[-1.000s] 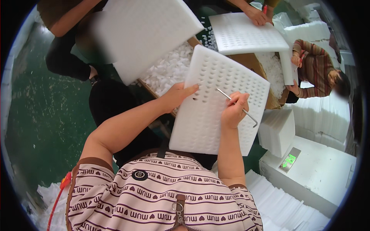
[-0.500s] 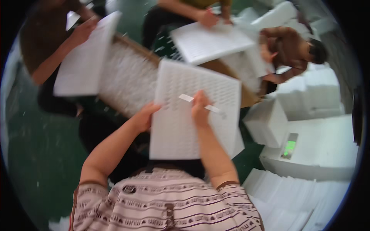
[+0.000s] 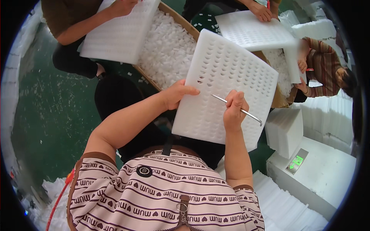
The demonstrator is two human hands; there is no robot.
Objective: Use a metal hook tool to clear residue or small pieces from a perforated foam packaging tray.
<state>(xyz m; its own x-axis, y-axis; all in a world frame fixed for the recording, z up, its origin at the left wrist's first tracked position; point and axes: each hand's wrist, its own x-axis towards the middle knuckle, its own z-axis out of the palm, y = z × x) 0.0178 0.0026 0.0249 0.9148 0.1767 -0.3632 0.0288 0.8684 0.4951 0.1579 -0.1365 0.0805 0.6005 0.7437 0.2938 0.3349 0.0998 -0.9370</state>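
Note:
A white foam sheet with rows of small crescent-shaped slots rests tilted over my lap. My left hand grips its left edge, the thumb lying on top and the other fingers hidden underneath. A few slots near that thumb look dark and opened. Closed in a fist, my right hand holds a thin metal rod above the sheet's middle. One end of the rod is bent into a short hook at the lower right; its other end points toward my left hand.
Small white foam pieces fill a cardboard box beyond the sheet. Co-workers hold similar sheets at far left and far right. White foam blocks and a white surface with a green-lit sign stand at right.
The whole scene has shifted in view, with the sheet now farther right. My right hand, blurred before, is sharp and slightly lower on the sheet. Both hands keep their holds.

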